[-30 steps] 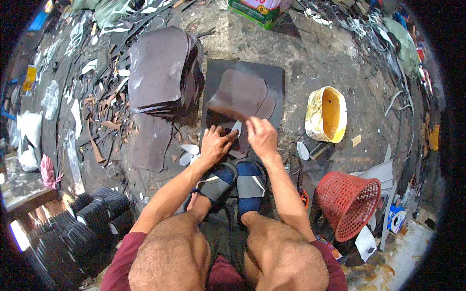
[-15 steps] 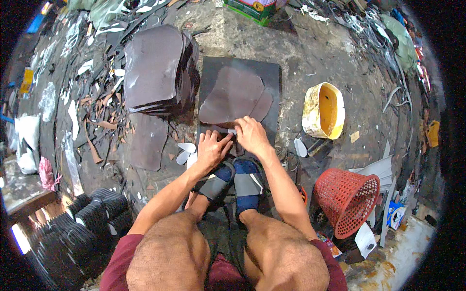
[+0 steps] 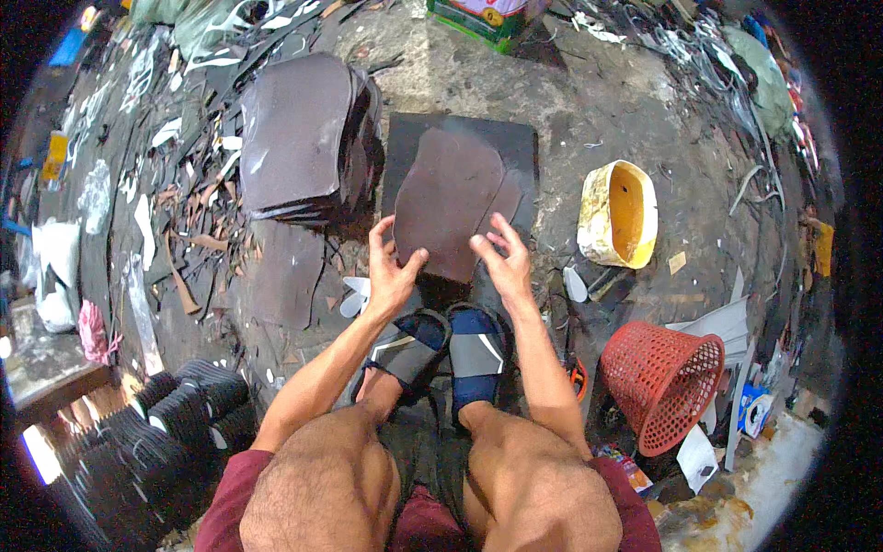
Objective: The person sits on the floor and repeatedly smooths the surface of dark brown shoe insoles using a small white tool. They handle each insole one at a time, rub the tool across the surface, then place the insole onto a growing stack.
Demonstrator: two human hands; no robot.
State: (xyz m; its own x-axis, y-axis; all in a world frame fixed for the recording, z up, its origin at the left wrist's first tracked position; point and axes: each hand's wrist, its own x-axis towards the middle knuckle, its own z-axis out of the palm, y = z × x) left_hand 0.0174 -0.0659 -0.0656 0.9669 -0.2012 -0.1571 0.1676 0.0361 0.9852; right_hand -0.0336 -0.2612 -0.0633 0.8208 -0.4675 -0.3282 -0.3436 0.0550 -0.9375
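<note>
A dark brown, wavy-edged flat sheet [image 3: 448, 198] lies on a black square board [image 3: 521, 138] in front of my feet. Part of a second brown sheet [image 3: 501, 204] shows beneath its right side. My left hand [image 3: 391, 271] is at the left edge of the top sheet, thumb over the surface and fingers apart along the side. On the opposite edge, my right hand [image 3: 506, 264] is open, its thumb touching the sheet and its fingers spread above the lower piece. Small white oval pieces [image 3: 355, 296] lie left of my left foot.
A tall stack of brown sheets [image 3: 294, 133] stands left of the board. To the right sit a cut-open yellowish container [image 3: 595, 216] and a tipped red basket [image 3: 648, 386]. Black sole-shaped pieces [image 3: 138, 442] are stacked at lower left. Scraps [image 3: 198, 184] litter the floor.
The top sheet has turned and come nearer to me. My hands, close together over a small white piece before, have moved apart to the sheet's two sides. That white piece no longer shows there.
</note>
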